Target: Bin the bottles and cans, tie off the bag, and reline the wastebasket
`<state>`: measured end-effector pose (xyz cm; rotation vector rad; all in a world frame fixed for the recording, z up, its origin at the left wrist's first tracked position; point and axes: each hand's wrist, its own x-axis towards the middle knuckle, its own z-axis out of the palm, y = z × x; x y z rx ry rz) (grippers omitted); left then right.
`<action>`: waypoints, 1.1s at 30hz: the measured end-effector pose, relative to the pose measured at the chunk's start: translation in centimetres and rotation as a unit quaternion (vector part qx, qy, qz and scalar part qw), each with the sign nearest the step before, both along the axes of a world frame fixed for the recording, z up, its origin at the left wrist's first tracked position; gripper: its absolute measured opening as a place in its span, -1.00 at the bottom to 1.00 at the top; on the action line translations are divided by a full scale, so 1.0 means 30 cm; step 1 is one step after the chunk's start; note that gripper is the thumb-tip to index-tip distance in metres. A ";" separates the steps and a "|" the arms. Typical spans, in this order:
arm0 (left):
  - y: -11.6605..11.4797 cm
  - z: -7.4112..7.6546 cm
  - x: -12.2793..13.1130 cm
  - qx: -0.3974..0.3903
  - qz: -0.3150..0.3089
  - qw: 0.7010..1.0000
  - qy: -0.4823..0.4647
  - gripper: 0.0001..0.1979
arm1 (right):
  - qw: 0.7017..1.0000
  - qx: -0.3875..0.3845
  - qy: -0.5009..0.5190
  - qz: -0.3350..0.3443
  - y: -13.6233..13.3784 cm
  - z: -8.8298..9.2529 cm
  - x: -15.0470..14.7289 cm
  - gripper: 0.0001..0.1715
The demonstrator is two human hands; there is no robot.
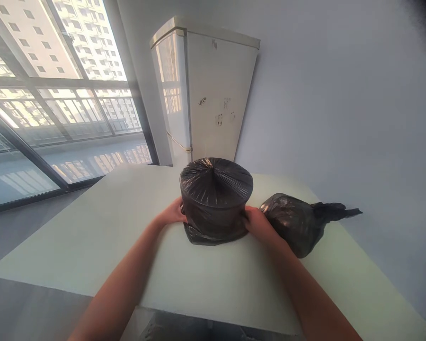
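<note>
A round, drum-shaped thing covered in a black plastic bag (216, 184) stands on the pale table. Across its flat top the plastic is drawn in creases toward a middle point, and the bag hangs loose around the base. What lies under the plastic is hidden. My left hand (173, 213) grips the bag at the left side, its fingertips partly behind it. On the right side my right hand (257, 221) is closed on the plastic, with its fingers mostly out of sight. Beside that hand lies a filled black garbage bag (294, 220), its twisted neck pointing right.
The pale table (206, 279) runs along a grey wall (341, 104) on the right. Behind it stands a white refrigerator (220, 85) with worn marks. Glass sliding doors (57, 113) are at the left. Something dark and transparent (184, 327) sits below the near table edge.
</note>
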<state>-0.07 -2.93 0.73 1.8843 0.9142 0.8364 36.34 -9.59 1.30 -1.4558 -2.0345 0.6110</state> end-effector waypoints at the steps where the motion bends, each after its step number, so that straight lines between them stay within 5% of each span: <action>1: 0.003 -0.004 -0.002 0.001 0.005 1.000 0.001 0.30 | 1.000 -0.005 0.001 -0.005 -0.003 0.006 -0.001 -0.58; 11: 0.028 -0.052 0.000 -0.020 -0.029 0.998 -0.059 0.32 | 0.998 -0.049 -0.005 -0.031 -0.003 -0.004 -0.003 -0.72; 20: 0.085 -0.071 -0.026 -0.045 -0.007 0.973 -0.226 0.27 | 0.998 -0.056 -0.023 -0.019 0.003 -0.042 -0.005 -0.75; 25: 0.084 -0.100 -0.003 -0.070 -0.022 0.976 -0.205 0.18 | 0.997 -0.064 -0.039 -0.025 0.015 -0.056 -0.022 -0.73; 28: 0.083 -0.103 0.009 -0.071 -0.037 0.973 -0.216 0.16 | 0.996 -0.083 -0.014 0.019 -0.004 -0.004 -0.015 -0.66; 33: 0.108 -0.094 -0.011 -0.022 -0.014 0.946 -0.322 0.01 | 0.975 -0.191 -0.046 0.100 -0.122 0.192 0.110 -0.14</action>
